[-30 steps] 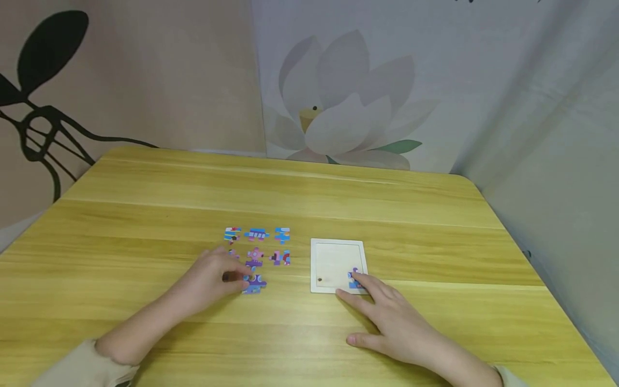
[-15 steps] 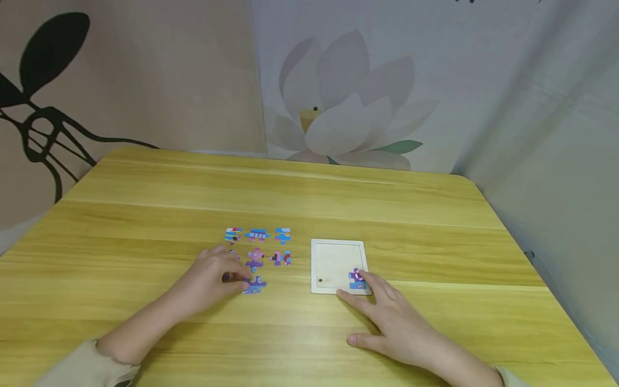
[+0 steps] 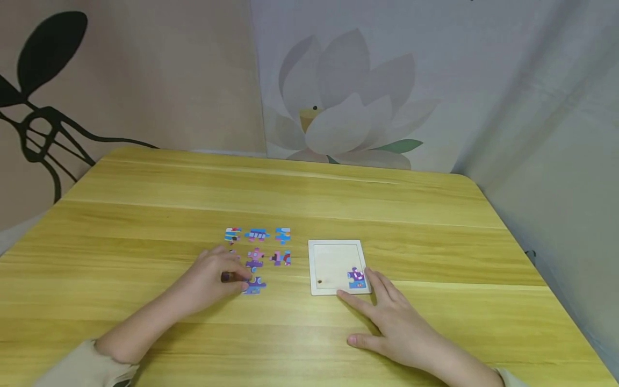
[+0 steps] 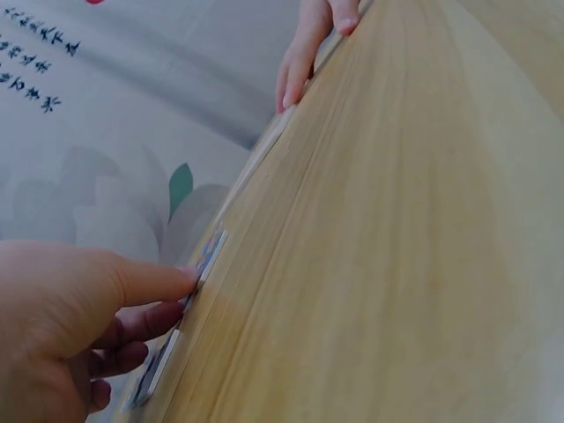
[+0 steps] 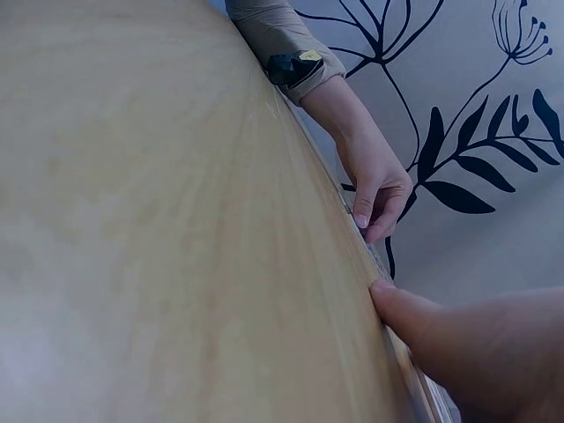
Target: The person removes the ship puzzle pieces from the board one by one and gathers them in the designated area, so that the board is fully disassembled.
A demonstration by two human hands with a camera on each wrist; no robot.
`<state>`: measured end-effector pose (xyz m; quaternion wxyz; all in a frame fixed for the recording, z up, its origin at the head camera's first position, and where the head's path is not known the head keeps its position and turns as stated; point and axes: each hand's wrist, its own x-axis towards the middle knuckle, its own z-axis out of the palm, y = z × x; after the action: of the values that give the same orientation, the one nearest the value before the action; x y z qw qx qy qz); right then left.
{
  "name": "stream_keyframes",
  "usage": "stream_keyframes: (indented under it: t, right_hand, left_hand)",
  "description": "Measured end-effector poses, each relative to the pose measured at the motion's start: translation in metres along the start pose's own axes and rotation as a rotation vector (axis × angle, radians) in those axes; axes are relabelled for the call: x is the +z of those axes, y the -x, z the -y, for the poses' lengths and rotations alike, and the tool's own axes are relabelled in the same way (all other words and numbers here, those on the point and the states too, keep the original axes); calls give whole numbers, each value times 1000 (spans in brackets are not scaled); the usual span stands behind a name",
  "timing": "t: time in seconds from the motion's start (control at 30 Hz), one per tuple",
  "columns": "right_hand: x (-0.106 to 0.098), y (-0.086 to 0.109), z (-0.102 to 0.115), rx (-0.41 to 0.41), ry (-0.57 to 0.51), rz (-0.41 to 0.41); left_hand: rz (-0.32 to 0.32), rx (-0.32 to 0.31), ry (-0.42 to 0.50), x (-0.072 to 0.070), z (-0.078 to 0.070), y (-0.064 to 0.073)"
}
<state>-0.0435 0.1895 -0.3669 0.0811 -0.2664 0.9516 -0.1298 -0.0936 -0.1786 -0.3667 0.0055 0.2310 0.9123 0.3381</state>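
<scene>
My left hand (image 3: 215,277) has thumb and index finger on the left edge of a blue and purple jigsaw piece (image 3: 254,286) lying on the table. In the left wrist view, the thumb and curled fingers of that hand (image 4: 79,322) pinch the piece's edge. My right hand (image 3: 398,325) lies with spread fingers at the near right corner of a white puzzle tray (image 3: 311,269), fingertips touching its rim. One jigsaw piece (image 3: 357,278) sits in the tray's near right corner. The right wrist view shows the right thumb (image 5: 410,313) on the tabletop.
Several other jigsaw pieces lie in rows beyond the left hand, among them a striped piece (image 3: 257,235) and a pink one (image 3: 280,258). One at the left is partly hidden by the hand. A small dark spot (image 3: 319,281) marks the tray's floor. Curtains (image 3: 367,97) hang behind the wooden table (image 3: 203,183).
My right index finger has slid off the piece in the tray to the tray's right rim, uncovering the piece. The tray has shifted slightly left. The left hand stays put.
</scene>
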Motion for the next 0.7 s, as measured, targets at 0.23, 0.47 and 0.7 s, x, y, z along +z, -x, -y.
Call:
stream_keyframes:
  t: [0.23,0.47,0.7]
  right_hand:
    - [0,0,0,-6,6,0]
    - [0,-1,0,-2,8,4]
    - [0,0,1,5,8,8]
  left_hand:
    - [-24,58,-14,0,0,-3]
    - [-67,91,47,4,-6,-10]
    - [-70,108,115,13,-17,-20]
